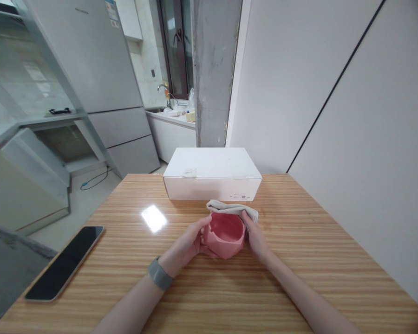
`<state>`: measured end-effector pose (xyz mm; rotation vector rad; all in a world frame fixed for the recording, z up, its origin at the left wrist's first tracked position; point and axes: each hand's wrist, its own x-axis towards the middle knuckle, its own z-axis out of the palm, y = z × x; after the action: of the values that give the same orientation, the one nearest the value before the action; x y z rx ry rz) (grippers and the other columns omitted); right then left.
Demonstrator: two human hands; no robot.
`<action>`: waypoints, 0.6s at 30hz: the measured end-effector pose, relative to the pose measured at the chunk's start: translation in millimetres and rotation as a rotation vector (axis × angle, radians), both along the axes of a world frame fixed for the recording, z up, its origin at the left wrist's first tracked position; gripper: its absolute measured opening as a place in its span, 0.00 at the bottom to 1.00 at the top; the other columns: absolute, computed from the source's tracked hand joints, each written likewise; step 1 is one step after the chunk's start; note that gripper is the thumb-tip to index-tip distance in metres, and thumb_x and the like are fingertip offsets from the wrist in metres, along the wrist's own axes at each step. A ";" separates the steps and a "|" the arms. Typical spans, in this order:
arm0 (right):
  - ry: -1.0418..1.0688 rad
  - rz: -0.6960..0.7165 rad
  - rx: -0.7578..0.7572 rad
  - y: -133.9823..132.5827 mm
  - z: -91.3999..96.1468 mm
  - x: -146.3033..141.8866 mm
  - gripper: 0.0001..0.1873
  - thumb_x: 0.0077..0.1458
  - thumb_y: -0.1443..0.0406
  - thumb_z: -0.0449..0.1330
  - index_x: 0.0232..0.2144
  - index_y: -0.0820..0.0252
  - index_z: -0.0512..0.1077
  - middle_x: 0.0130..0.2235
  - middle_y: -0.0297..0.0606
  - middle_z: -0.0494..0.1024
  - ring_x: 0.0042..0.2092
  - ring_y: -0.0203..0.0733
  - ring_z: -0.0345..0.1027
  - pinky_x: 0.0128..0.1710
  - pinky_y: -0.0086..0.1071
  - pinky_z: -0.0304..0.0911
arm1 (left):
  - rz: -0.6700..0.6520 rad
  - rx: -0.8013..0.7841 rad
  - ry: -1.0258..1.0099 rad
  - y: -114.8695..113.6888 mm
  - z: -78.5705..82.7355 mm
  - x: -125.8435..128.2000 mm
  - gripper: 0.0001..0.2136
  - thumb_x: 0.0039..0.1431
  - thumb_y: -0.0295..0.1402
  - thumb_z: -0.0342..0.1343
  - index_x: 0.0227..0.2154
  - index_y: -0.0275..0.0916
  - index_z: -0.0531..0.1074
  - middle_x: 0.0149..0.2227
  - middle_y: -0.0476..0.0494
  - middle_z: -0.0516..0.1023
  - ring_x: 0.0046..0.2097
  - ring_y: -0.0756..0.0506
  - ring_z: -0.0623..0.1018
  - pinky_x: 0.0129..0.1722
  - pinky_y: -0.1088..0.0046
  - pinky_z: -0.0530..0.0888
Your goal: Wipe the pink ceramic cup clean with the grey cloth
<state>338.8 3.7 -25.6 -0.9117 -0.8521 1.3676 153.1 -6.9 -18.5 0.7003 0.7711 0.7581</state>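
The table (299,278) fills the lower half of the frame, its striped wood glossy enough to throw a bright glare patch left of centre, and that smoothness is the first hazard as I judge it: anything nudged on it could slide rather than stay put. Next in size, the white box (212,174) sits closed at the table's far edge, centre frame, just behind the work; a push away from the body could knock the cup against it. At lower left the phone (66,262) lies face up, well apart from the hands but close to the table's left edge, so a stray elbow sweep could send it off. The pink cup (225,234) stands upright at centre frame, mouth open upward, faceted sides. The left hand (188,246) is closed around its left wall, thumb near the rim; the grip looks light, so a twist or press from the other side might turn the cup in the fingers or tip it. The right hand (254,234) touches the cup's right side and pinches a grey cloth (230,208) draped along the far rim. The cloth could slip loose or snag on the rim and drag the cup. A band (159,273) sits on the left wrist.
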 end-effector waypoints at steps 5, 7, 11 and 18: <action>0.019 -0.034 0.032 4.3 -6.8 0.0 0.25 0.47 0.44 0.65 0.41 0.53 0.79 0.48 0.38 0.82 0.57 0.55 0.70 0.62 0.49 0.57 | 0.097 -0.035 -0.049 -3.1 0.3 3.0 0.16 0.59 0.41 0.56 0.42 0.32 0.74 0.34 0.39 0.81 0.31 0.42 0.81 0.31 0.61 0.81; 0.019 -0.059 0.048 6.4 -10.8 1.1 0.25 0.48 0.45 0.65 0.42 0.52 0.79 0.49 0.37 0.82 0.59 0.54 0.68 0.64 0.48 0.55 | 0.133 -0.060 -0.092 -4.9 1.1 5.2 0.14 0.59 0.38 0.57 0.41 0.32 0.74 0.35 0.38 0.81 0.33 0.41 0.82 0.35 0.58 0.80; 0.014 -0.084 0.065 6.7 -12.4 3.5 0.22 0.49 0.46 0.65 0.41 0.52 0.79 0.48 0.37 0.82 0.60 0.54 0.67 0.65 0.47 0.52 | 0.133 -0.100 -0.175 -7.1 4.3 9.3 0.13 0.58 0.36 0.59 0.42 0.33 0.74 0.35 0.39 0.81 0.36 0.41 0.82 0.41 0.58 0.79; 0.002 -0.140 0.059 -2.0 0.3 0.3 0.21 0.44 0.47 0.69 0.35 0.54 0.81 0.41 0.39 0.85 0.52 0.59 0.74 0.61 0.52 0.58 | 0.095 -0.155 -0.101 -1.4 2.8 9.1 0.20 0.60 0.48 0.55 0.45 0.36 0.74 0.33 0.44 0.81 0.27 0.50 0.78 0.32 0.72 0.78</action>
<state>339.1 1.7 -25.2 -0.9074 -0.8080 1.2163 162.2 -8.3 -15.7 0.4848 0.7658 0.8041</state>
